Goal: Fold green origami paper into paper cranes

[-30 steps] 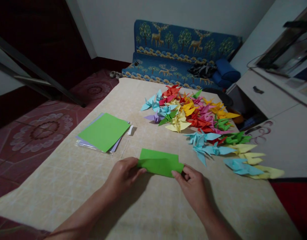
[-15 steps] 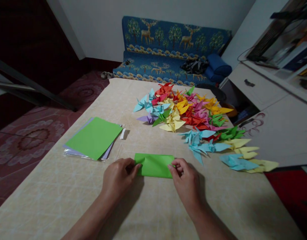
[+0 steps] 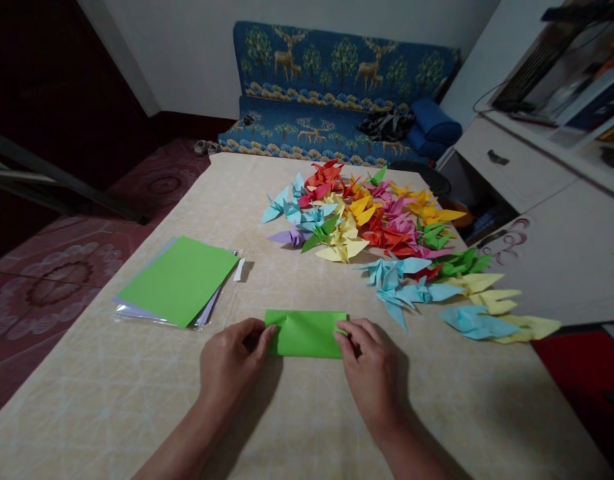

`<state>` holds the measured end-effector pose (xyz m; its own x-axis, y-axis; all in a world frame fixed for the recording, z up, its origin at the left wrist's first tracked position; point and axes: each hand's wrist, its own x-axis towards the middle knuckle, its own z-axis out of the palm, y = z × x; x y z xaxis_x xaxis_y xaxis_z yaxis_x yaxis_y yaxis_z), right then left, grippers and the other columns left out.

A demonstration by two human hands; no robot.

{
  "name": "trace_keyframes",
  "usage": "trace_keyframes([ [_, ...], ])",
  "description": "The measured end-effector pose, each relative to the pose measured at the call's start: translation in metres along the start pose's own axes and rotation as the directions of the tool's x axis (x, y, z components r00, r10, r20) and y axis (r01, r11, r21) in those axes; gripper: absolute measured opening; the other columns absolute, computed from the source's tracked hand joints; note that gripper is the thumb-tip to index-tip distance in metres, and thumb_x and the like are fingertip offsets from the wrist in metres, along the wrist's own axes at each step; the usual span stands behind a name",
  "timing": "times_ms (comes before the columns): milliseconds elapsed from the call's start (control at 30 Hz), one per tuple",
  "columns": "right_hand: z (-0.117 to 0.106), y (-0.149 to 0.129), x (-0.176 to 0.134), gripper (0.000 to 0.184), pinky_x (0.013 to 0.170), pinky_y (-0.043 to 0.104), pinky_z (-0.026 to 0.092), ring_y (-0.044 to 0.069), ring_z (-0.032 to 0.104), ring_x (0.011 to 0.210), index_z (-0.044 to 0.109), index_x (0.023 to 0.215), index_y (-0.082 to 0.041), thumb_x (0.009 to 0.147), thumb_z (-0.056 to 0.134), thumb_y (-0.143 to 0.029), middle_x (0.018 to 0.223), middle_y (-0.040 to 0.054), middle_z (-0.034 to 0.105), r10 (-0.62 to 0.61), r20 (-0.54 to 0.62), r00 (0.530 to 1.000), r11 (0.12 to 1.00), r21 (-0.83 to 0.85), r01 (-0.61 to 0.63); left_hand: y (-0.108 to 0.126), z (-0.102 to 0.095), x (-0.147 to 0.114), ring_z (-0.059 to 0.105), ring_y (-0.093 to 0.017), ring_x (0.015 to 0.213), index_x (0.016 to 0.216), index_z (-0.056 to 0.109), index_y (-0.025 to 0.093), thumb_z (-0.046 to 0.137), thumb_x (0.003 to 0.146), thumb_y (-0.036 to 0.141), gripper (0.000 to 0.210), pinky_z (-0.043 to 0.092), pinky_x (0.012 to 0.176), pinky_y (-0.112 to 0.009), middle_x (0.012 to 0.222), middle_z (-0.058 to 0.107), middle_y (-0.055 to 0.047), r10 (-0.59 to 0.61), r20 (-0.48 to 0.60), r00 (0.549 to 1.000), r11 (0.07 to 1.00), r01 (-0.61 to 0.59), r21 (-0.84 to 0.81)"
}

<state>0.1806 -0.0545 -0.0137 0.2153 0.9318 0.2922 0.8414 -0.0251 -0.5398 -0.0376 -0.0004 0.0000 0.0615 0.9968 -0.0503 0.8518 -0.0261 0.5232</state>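
Note:
A green sheet of origami paper [image 3: 307, 335], folded into a rectangle, lies on the table in front of me. My left hand [image 3: 234, 360] pinches its left edge, thumb on top. At the right edge, my right hand [image 3: 369, 360] grips the paper between thumb and curled fingers. Beyond and to the right spreads a pile of folded paper cranes [image 3: 344, 240] in red, yellow, orange, pink, green, purple and light blue. Left of my hands rests a stack of paper [image 3: 179, 280], a green sheet uppermost, on a clear plastic wrapper.
A pale patterned cloth covers the table [image 3: 137, 387]. A small white paper strip [image 3: 240, 269] sits beside the stack. Behind the table stands a blue sofa [image 3: 307, 127] with a deer pattern. A white cabinet [image 3: 561, 260] is at the right, and a metal frame [image 3: 61, 179] at the left.
Both hands keep hold of the green paper, which stays almost in place. The right fingers have shifted slightly on its edge. The view has tilted a little.

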Motion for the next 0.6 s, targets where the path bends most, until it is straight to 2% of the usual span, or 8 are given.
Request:
trace_keyframes([
  [200, 0.001, 0.0, -0.002, 0.014, 0.068, 0.027, 0.043, 0.017, 0.066, 0.079, 0.07, 0.1, -0.027, 0.088, 0.063, -0.024, 0.094, 0.0001, 0.071, 0.006, 0.008, 1.0, 0.996, -0.09, -0.005, 0.001, 0.002, -0.001, 0.063, -0.018, 0.056, 0.079, 0.069, 0.023, 0.057, 0.081, 0.049, 0.029, 0.038, 0.051, -0.025, 0.062, 0.069, 0.0, -0.055, 0.0, 0.998, 0.998, 0.055, -0.036],
  [267, 0.001, 0.0, -0.002, 0.013, 0.069, 0.027, 0.044, 0.017, 0.066, 0.08, 0.07, 0.099, -0.025, 0.088, 0.063, -0.023, 0.093, 0.0005, 0.071, -0.01, -0.001, 1.0, 0.997, -0.08, 0.01, 0.001, 0.003, 0.0, 0.062, -0.017, 0.056, 0.092, 0.067, 0.023, 0.059, 0.08, 0.048, 0.028, 0.038, 0.051, -0.024, 0.065, 0.07, 0.002, -0.065, -0.018, 0.998, 0.993, 0.063, -0.095],
  [333, 0.001, 0.0, -0.002, 0.013, 0.07, 0.027, 0.044, 0.017, 0.066, 0.082, 0.07, 0.098, -0.024, 0.088, 0.062, -0.022, 0.093, 0.0008, 0.071, -0.018, -0.009, 1.0, 0.997, -0.069, 0.017, 0.002, 0.004, 0.001, 0.062, -0.015, 0.056, 0.111, 0.061, 0.024, 0.061, 0.08, 0.046, 0.039, 0.039, 0.051, -0.023, 0.071, 0.071, 0.003, -0.058, -0.047, 0.997, 0.988, 0.05, -0.149],
  [400, 0.002, 0.0, -0.001, 0.013, 0.072, 0.027, 0.044, 0.018, 0.066, 0.084, 0.07, 0.098, -0.024, 0.088, 0.062, -0.022, 0.094, 0.0009, 0.071, -0.021, -0.006, 1.0, 0.998, -0.066, 0.02, 0.001, 0.005, 0.001, 0.059, -0.014, 0.054, 0.123, 0.055, 0.024, 0.062, 0.081, 0.044, 0.047, 0.039, 0.051, -0.023, 0.072, 0.07, 0.003, -0.013, -0.065, 0.998, 0.984, 0.002, -0.177],
  [500, 0.001, 0.0, 0.0, 0.014, 0.072, 0.027, 0.044, 0.018, 0.067, 0.084, 0.07, 0.099, -0.024, 0.088, 0.062, -0.021, 0.093, 0.0008, 0.071, -0.027, 0.002, 1.0, 0.997, -0.067, 0.027, -0.002, 0.008, -0.001, 0.055, -0.012, 0.05, 0.116, 0.063, 0.025, 0.058, 0.085, 0.041, 0.035, 0.037, 0.049, -0.022, 0.068, 0.066, 0.003, 0.088, -0.067, 0.994, 0.98, -0.098, -0.17],
  [600, 0.0, -0.002, 0.0, 0.014, 0.069, 0.026, 0.044, 0.017, 0.066, 0.082, 0.07, 0.099, -0.023, 0.088, 0.061, -0.021, 0.092, 0.0012, 0.071, -0.033, -0.008, 0.999, 0.997, -0.073, 0.032, -0.004, 0.011, -0.003, 0.057, -0.011, 0.054, 0.104, 0.072, 0.026, 0.056, 0.088, 0.037, 0.025, 0.037, 0.05, -0.022, 0.076, 0.069, 0.0, 0.169, -0.072, 0.983, 0.975, -0.178, -0.134],
])
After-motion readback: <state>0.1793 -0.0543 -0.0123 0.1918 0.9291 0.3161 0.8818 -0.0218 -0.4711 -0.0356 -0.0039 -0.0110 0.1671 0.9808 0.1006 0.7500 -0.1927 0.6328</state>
